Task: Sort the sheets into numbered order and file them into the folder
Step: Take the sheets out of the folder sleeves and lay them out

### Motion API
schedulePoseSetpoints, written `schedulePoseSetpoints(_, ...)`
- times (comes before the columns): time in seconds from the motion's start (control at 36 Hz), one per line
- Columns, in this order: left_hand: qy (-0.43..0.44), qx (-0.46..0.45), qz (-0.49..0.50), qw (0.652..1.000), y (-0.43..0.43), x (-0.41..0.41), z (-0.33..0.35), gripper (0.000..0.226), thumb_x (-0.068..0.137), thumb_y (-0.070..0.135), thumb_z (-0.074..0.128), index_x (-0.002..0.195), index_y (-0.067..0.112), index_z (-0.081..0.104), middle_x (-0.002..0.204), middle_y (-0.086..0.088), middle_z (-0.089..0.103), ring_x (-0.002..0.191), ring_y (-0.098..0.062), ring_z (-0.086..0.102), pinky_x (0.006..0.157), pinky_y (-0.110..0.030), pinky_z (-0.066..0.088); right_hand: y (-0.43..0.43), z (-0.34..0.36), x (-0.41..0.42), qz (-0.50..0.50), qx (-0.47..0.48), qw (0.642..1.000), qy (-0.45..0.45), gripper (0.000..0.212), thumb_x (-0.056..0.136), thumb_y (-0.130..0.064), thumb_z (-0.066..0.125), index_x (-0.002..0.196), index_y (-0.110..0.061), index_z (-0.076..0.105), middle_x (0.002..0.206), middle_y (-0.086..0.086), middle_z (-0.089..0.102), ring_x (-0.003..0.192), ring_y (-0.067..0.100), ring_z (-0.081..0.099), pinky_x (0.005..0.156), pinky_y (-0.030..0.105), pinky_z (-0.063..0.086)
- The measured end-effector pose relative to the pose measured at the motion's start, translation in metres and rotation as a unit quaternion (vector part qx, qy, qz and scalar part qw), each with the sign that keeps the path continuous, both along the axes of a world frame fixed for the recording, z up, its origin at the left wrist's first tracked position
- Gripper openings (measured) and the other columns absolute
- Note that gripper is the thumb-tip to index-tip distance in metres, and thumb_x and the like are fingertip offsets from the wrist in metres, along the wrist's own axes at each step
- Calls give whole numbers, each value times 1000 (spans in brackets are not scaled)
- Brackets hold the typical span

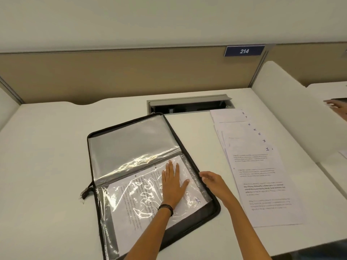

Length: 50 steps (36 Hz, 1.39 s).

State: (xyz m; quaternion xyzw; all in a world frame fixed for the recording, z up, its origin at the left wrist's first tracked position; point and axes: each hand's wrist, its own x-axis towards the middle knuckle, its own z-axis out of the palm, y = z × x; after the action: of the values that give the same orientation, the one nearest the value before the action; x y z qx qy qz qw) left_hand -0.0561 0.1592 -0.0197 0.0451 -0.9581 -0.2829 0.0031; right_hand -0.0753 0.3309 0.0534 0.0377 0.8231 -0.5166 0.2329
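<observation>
We are pressing the left hand [173,184] flat, fingers released, on the filed sheet [150,196] inside the open folder [120,147]; the right hand [213,180], open and empty, is hovering beside its edge. Remaining sheets [262,175] are lying right on the desk [47,156]; smooth outward before continuing.

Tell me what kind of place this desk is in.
Likely a shared study room or office with numbered carrels: a blue plate reading 214 on the beige partition, white side dividers, and a cable hatch in the desk.
</observation>
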Motion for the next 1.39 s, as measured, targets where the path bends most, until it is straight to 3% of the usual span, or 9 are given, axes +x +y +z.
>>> schedulePoseSetpoints(0.14, -26, -12, -14, 999, -3, 0, 6, 103, 69, 82, -16, 148, 16, -7, 149, -4, -25, 139, -20, -26, 105, -21, -30, -1, 0, 3, 5, 14, 1000, 10, 30, 98, -16, 48, 127, -16, 56, 126, -3, 57, 117, 13, 51, 97, 22, 40)
schedulePoseSetpoints(0.36, -50, -13, -13, 999, -4, 0, 13, 91, 74, 66, -3, 149, 15, -7, 148, -1, -27, 139, -16, -25, 103, -18, -31, -2, -6, 4, -9, 25, 999, 21, 26, 97, -11, 49, 119, -16, 61, 120, -2, 61, 109, 12, 55, 95, 25, 46)
schedulePoseSetpoints(0.53, -40, 0, -13, 999, -6, 1, 15, 64, 103, 35, 33, 150, 14, -5, 148, 0, -26, 141, -14, -22, 104, -17, -29, -7, -7, 3, -21, 15, 1000, 5, 22, 96, -9, 49, 113, -13, 62, 105, 3, 67, 89, 14, 64, 72, 18, 52)
schedulePoseSetpoints(0.69, -31, 28, -17, 999, -7, 2, 15, 58, 104, 28, 32, 151, 14, 1, 152, 1, -21, 142, -13, -19, 103, -14, -28, -12, -7, -1, -43, 6, 999, -16, 20, 95, -1, 46, 105, -7, 62, 93, 12, 67, 73, 16, 65, 61, 20, 52)
schedulePoseSetpoints(0.81, -34, 54, -17, 998, -9, 1, 14, 65, 100, 51, 20, 152, 15, 5, 150, 4, -21, 145, -15, -16, 104, -13, -26, -12, -3, -2, -55, 5, 998, -30, 24, 94, 7, 41, 99, 0, 63, 80, 11, 66, 62, 16, 66, 55, 19, 51)
schedulePoseSetpoints(0.86, -29, 81, -16, 996, -9, 1, 11, 98, 78, 79, -7, 151, 15, 5, 150, 5, -20, 143, -11, -18, 102, -12, -27, -12, -2, -2, -50, 19, 998, -21, 20, 94, 5, 44, 98, -2, 63, 82, 10, 66, 62, 16, 68, 55, 19, 53)
schedulePoseSetpoints(0.92, -29, 93, -11, 995, -10, 0, 7, 114, 64, 84, -22, 151, 16, 4, 150, 5, -19, 140, -8, -19, 102, -11, -27, -14, -1, -3, -42, 35, 998, -30, 15, 93, 2, 51, 99, -5, 62, 86, 7, 65, 67, 20, 70, 58, 23, 57)
schedulePoseSetpoints(1.25, -28, 123, -14, 992, -11, 3, 14, 110, 65, 87, -15, 150, 19, 5, 151, 7, -17, 141, -8, -17, 102, -9, -25, -18, 2, -11, -9, 97, 989, -115, 15, 82, 1, 68, 92, -7, 59, 75, 13, 69, 67, 30, 71, 71, 39, 59)
schedulePoseSetpoints(1.39, -27, 126, -15, 992, -11, 4, 14, 112, 65, 87, -14, 151, 17, 8, 151, 6, -16, 139, -6, -19, 103, -11, -24, -19, 4, -13, 25, 130, 985, -113, 10, 84, -8, 69, 87, -11, 60, 72, 8, 68, 65, 23, 70, 65, 31, 59)
